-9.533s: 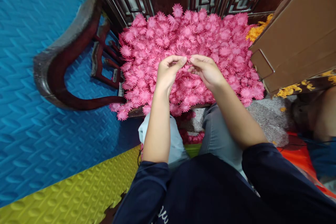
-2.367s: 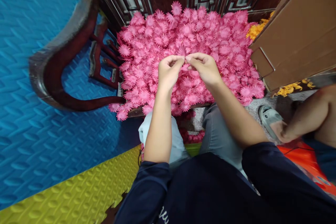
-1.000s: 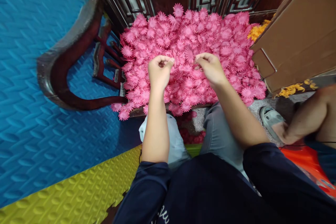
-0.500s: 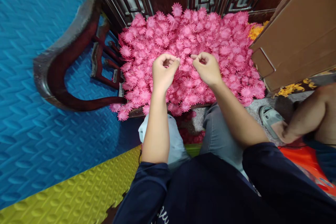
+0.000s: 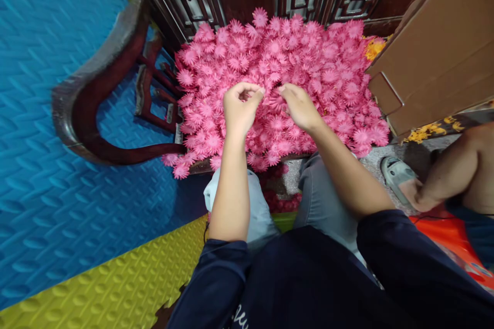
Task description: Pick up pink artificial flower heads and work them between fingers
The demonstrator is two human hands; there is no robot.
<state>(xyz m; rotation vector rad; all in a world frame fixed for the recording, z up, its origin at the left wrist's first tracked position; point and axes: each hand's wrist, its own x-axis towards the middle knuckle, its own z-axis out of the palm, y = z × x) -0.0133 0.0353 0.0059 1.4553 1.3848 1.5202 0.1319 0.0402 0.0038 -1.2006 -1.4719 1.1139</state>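
A blue foam floor mat (image 5: 57, 113) fills the left of the scene, with a yellow mat (image 5: 116, 288) joined to it at the near edge. A dark wooden chair (image 5: 96, 108) stands at centre left, its curved armrest sweeping out to the left and its carved back at the far side. At the right, a brown cardboard box (image 5: 436, 56) leans beside the chair, with orange flowers (image 5: 432, 131) lying under and behind it. The chair seat is heaped with a pile of pink flowers (image 5: 309, 56), spreading from the armrest to the box and spilling over the near edge. Another person's leg (image 5: 459, 169) and grey sandal (image 5: 393, 175) show at the near right.

Both hands hover over the middle of the pile. The left hand (image 5: 239, 105) is curled, its grip pressed together thumb to fingertips; what it pinches cannot be made out. The right hand (image 5: 299, 105), just beside it, rests its fingers on the flowers, its grip closed on one pink flower (image 5: 276, 100) lying in the heap between the two hands.
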